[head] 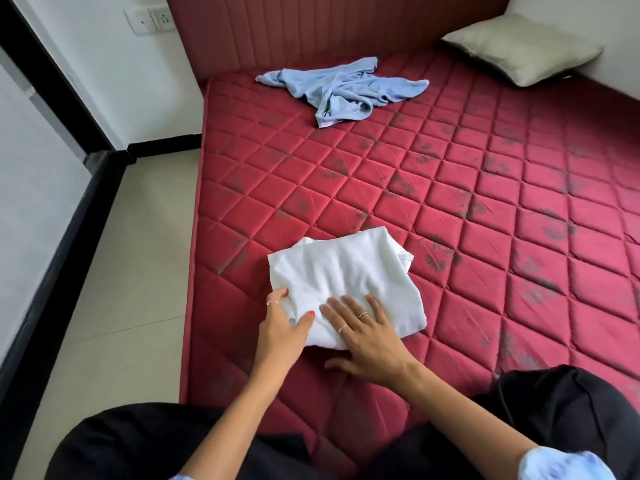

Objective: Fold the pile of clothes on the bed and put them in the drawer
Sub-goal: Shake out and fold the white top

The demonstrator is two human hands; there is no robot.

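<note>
A folded white garment (346, 271) lies on the red quilted mattress (485, 202) close to the near left corner. My left hand (282, 329) grips its near left edge, thumb on top and fingers tucked under the cloth. My right hand (363, 336) rests flat on the garment's near part with straight, spread fingers. A crumpled light blue garment (341, 90) lies unfolded at the far end of the mattress, near the headboard. No drawer is in view.
A beige pillow (523, 46) sits at the far right corner against the wall. The padded red headboard (311, 26) stands behind the blue garment. Tiled floor (114, 289) runs along the bed's left side. My knees in black trousers (568, 420) rest at the near edge.
</note>
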